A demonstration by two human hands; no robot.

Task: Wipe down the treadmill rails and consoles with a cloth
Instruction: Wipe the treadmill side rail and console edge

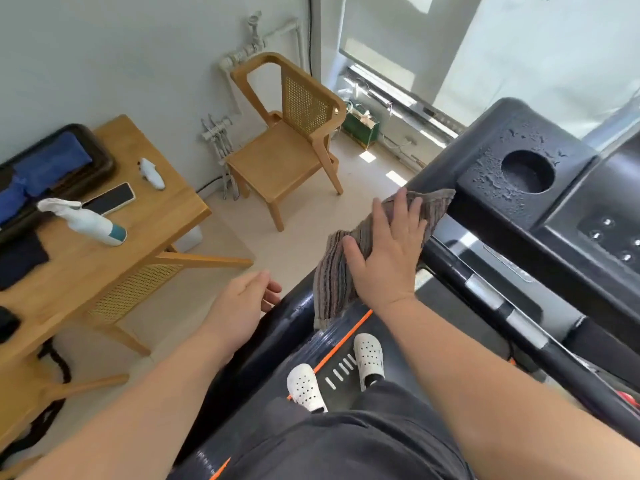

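A striped brown-grey cloth lies draped over the black left rail of the treadmill. My right hand presses flat on the cloth with fingers spread. To the left of the rail, my left hand hovers with loosely curled fingers and holds nothing. The black console at the upper right carries water droplets around a round cup holder. A button panel shows at the right edge.
A wooden table on the left holds a white spray bottle, a phone and a black tray of blue cloths. A wooden chair stands by the wall. My feet in white clogs stand on the treadmill belt.
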